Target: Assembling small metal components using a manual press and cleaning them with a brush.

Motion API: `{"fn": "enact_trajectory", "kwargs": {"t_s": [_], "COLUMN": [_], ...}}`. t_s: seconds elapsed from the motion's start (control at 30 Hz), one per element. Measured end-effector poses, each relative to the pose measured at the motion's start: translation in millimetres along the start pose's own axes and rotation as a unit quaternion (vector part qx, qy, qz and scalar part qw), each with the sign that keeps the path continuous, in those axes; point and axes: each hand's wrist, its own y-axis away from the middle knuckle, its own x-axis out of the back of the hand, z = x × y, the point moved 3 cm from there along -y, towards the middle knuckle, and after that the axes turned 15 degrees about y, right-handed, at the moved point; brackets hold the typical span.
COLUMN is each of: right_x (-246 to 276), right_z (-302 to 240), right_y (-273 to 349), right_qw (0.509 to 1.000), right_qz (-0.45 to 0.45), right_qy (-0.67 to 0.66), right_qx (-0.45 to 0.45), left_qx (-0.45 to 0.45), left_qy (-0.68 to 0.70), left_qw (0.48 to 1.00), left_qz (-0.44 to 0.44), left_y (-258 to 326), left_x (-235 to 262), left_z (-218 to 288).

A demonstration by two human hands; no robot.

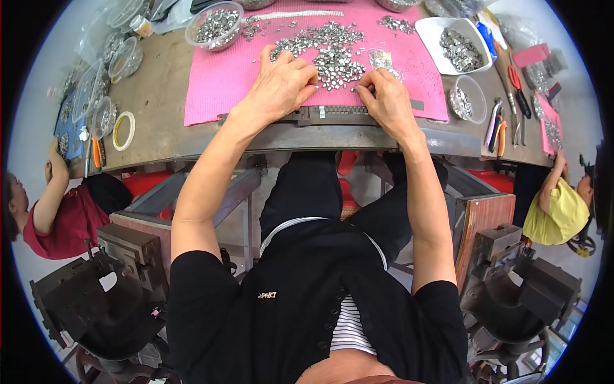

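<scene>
Black short-sleeved top [294, 320] on the person's torso lies nearest the camera. Take the heap of small, shiny silver metal pieces [338, 67], spread on the ribbed pink mat [208, 89], as the clock's centre. At eight o'clock the left hand [281, 83] has its fingers bent and partly spread; at four the right hand [387, 96] has thumb and forefinger drawn together by the heap's edge. Whether either grips a piece, I cannot tell.

A loose pinch or a brushing wrist could flick pieces over the long grey metal rail [348, 111] at six o'clock and off the bench; wide raking could scatter them.

Just right of the heap, at three, a small clear packet [382, 59] crowds the right hand. Farther out stand a white square plastic tray [430, 38] at three, a clear plastic cup [476, 107] and orange-handled pliers [502, 137] towards four, and a clear round tub [231, 42] at ten, each but the pliers holding pieces.
</scene>
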Motion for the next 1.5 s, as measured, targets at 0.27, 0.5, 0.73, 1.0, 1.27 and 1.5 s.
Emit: {"fn": "enact_trajectory", "kwargs": {"t_s": [0.27, 0.5, 0.73, 1.0, 1.27, 1.5], "right_x": [2.6, 0.2, 3.0, 2.8, 2.4, 2.6], "right_z": [-0.8, 3.8, 2.4, -0.4, -1.8, -2.1], "right_y": [0.8, -2.3, 0.8, 4.8, 4.9, 4.5], "right_qw": [1.0, 0.999, 0.997, 0.998, 0.998, 0.998], "right_qz": [-0.005, -0.035, -0.062, -0.027, -0.029, -0.035], "right_qy": [-0.006, -0.004, -0.043, -0.056, -0.059, -0.053], "right_qx": [0.01, 0.016, 0.014, 0.018, 0.011, 0.005], "left_qx": [-0.005, 0.011, 0.019, -0.042, -0.049, -0.028], "left_qy": [0.051, 0.081, 0.067, 0.031, 0.029, 0.042], "left_qw": [0.998, 0.995, 0.996, 0.998, 0.998, 0.998], "left_qz": [0.035, 0.051, 0.054, 0.038, 0.035, 0.021], "left_y": [5.4, 7.2, 9.0, 3.9, 4.2, 5.2], "left_x": [-3.7, -3.0, -4.1, -0.5, -1.3, -1.9], "left_z": [-2.5, -4.5, -5.1, -3.7, -6.4, -7.5]}}
